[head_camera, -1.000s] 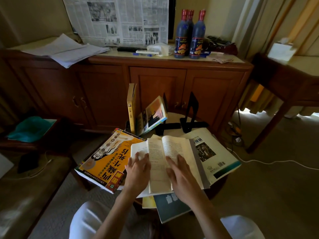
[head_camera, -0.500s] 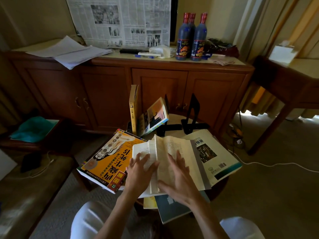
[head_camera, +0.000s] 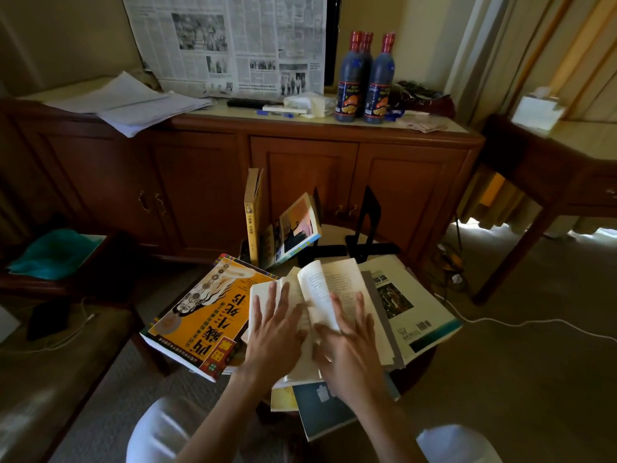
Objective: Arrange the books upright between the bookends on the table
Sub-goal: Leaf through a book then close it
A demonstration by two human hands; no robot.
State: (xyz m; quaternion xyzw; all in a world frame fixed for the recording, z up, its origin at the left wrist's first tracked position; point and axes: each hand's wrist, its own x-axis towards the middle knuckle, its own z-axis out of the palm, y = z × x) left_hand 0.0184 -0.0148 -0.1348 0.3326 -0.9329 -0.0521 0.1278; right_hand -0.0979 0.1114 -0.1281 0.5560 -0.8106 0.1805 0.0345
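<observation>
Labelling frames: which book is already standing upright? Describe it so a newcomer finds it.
Start at the small round table in front of the wooden cabinet. At its far left edge stands a thin yellow book, spine toward the camera. Alone there it is vertical: the picture-cover book beside it leans, the rest lie flat.

The open book [head_camera: 337, 295] has plain matt paper pages. The orange book [head_camera: 200, 315] has a smooth, shiny cover. The white book [head_camera: 414, 309] beside it has a smooth paper cover too. The black bookend [head_camera: 369, 217] looks like thin, flat metal, dark and not shiny. The cabinet [head_camera: 300, 182] is brown wood, polished and a bit glossy. The newspaper [head_camera: 233, 45] is thin, dull paper. The bottles [head_camera: 367, 78] look like shiny plastic with red caps. The floor [head_camera: 517, 379] is soft, rough carpet.
</observation>
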